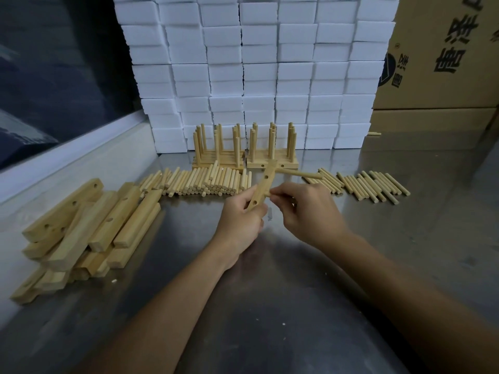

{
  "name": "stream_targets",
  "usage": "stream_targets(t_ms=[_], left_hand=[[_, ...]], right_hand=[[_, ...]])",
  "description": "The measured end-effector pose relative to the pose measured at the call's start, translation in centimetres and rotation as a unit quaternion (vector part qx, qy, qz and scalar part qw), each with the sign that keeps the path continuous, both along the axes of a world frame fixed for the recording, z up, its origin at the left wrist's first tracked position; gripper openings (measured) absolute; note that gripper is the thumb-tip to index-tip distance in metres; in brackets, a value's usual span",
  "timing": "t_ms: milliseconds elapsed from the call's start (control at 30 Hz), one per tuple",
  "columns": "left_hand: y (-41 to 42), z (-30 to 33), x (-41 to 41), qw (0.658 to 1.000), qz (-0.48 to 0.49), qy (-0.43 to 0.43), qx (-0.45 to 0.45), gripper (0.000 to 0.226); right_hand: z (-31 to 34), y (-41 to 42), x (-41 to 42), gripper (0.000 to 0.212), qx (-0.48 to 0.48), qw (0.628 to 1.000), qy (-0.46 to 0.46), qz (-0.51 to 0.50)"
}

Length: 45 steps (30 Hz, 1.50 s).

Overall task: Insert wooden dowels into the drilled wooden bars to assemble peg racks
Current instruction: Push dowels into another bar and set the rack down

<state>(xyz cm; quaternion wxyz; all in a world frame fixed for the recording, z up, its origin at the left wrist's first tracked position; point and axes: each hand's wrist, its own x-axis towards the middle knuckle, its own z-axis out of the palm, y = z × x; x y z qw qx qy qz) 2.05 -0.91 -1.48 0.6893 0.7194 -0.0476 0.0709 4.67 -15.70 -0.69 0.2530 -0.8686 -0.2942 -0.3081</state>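
Note:
My left hand [243, 220] grips a drilled wooden bar [265, 184], tilted up and away from me above the steel table. One dowel [299, 174] sticks out of the bar's far end, pointing right. My right hand [305, 209] pinches a second dowel whose tip [267, 194] meets the bar's side near the middle hole; my fingers hide most of it. Loose dowels lie in a pile [205, 182] behind my left hand and in a row [375, 186] to the right. Drilled bars are heaped [86, 228] at the left.
Two groups of finished peg racks [270, 155] stand at the back against a wall of stacked white foam blocks [259, 71]. Cardboard boxes [442, 63] fill the back right. A dark window [54, 71] with a pale sill runs along the left of the steel table [270, 292].

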Motion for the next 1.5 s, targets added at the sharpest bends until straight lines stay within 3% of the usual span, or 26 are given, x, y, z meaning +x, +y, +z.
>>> stream_targets(t_ms=[67,133,167,233,267,300,367,400,467,533,600,633,700,733,767,800,867,933,1000,1067,1133,1167,1300,1367,1433,1500], left_hand=[[0.0,0.1,-0.1,1.000,-0.002,-0.005,0.008,0.050],[0.1,0.2,-0.1,1.000,-0.001,-0.017,0.026,0.055],[0.2,0.2,-0.1,0.999,0.001,-0.024,0.041,0.059],[0.1,0.2,-0.1,0.997,0.004,-0.031,0.066,0.065],[0.0,0.1,0.0,0.997,0.004,-0.031,0.074,0.062],[-0.1,0.0,0.0,0.996,0.003,-0.028,0.080,0.058],[-0.1,-0.2,0.2,0.996,0.003,-0.021,0.083,0.053],[-0.1,-0.3,0.2,0.996,0.004,-0.018,0.082,0.053],[0.1,-0.3,0.3,0.997,0.007,-0.016,0.079,0.056],[0.3,-0.4,0.3,0.997,0.005,-0.019,0.079,0.054],[0.3,-0.4,0.3,0.995,0.005,-0.026,0.093,0.048],[0.3,-0.4,0.2,0.994,0.006,-0.032,0.104,0.046],[0.1,-0.3,0.1,0.991,0.006,-0.053,0.119,0.046],[-0.1,-0.3,0.1,0.990,0.006,-0.062,0.126,0.047],[-0.1,-0.3,0.1,0.989,0.006,-0.067,0.130,0.048],[-0.2,-0.3,0.1,0.989,0.007,-0.068,0.130,0.049],[-0.2,-0.3,0.2,0.990,0.008,-0.063,0.124,0.052],[-0.1,-0.4,0.2,0.992,0.007,-0.057,0.115,0.054],[0.0,-0.4,0.2,0.992,0.009,-0.061,0.113,0.055],[0.1,-0.4,0.2,0.989,0.012,-0.069,0.127,0.059],[0.0,-0.4,0.4,0.989,0.009,-0.065,0.135,0.055],[-0.1,-0.5,0.4,0.990,0.005,-0.055,0.132,0.053],[0.3,-0.5,0.7,0.995,-0.007,-0.004,0.102,0.052],[0.5,-0.5,0.7,0.996,-0.004,0.013,0.084,0.040],[0.4,-0.4,0.8,0.996,0.014,0.032,0.076,0.026],[0.4,-0.4,1.0,0.995,0.042,0.057,0.064,0.015]], right_hand=[[0.1,0.3,-0.2,0.015,0.016,0.999,0.032,0.000],[0.0,0.6,0.1,0.012,0.097,0.988,0.120,-0.007],[0.1,0.6,0.4,0.014,0.180,0.961,0.209,-0.010],[0.6,0.6,0.4,0.019,0.336,0.854,0.396,0.005],[0.7,0.5,0.2,0.020,0.345,0.839,0.420,0.009],[0.6,0.5,0.0,0.020,0.291,0.877,0.382,-0.001],[0.0,0.4,-0.4,0.020,0.068,0.983,0.167,-0.041],[-0.1,0.5,-0.5,0.021,-0.023,0.996,0.064,-0.063],[0.3,0.9,-0.5,0.023,-0.080,0.992,0.006,-0.100],[0.5,1.6,-0.5,0.025,-0.044,0.991,0.056,-0.114],[0.8,1.9,-0.2,0.025,0.062,0.975,0.189,-0.102],[1.1,2.0,-0.1,0.026,0.142,0.946,0.276,-0.096],[1.6,1.7,0.0,0.028,0.286,0.848,0.439,-0.076],[1.7,1.5,0.1,0.028,0.325,0.815,0.475,-0.062],[1.7,1.4,0.0,0.029,0.333,0.810,0.479,-0.051],[1.5,1.4,-0.2,0.030,0.303,0.842,0.443,-0.049],[0.8,1.4,-0.5,0.028,0.120,0.955,0.261,-0.079],[0.6,1.6,-0.7,0.027,-0.006,0.986,0.129,-0.105],[0.7,1.8,-0.4,0.029,0.053,0.975,0.196,-0.093],[1.0,1.6,0.1,0.031,0.188,0.917,0.346,-0.065],[1.4,1.2,0.2,0.033,0.265,0.855,0.442,-0.053],[1.4,1.1,0.4,0.033,0.271,0.847,0.454,-0.052],[0.5,1.5,0.5,0.035,0.238,0.882,0.403,-0.060],[0.2,1.6,0.5,0.035,0.246,0.886,0.389,-0.058],[0.2,1.3,0.5,0.032,0.280,0.872,0.400,-0.047],[0.5,0.8,0.5,0.034,0.346,0.831,0.434,-0.034]])
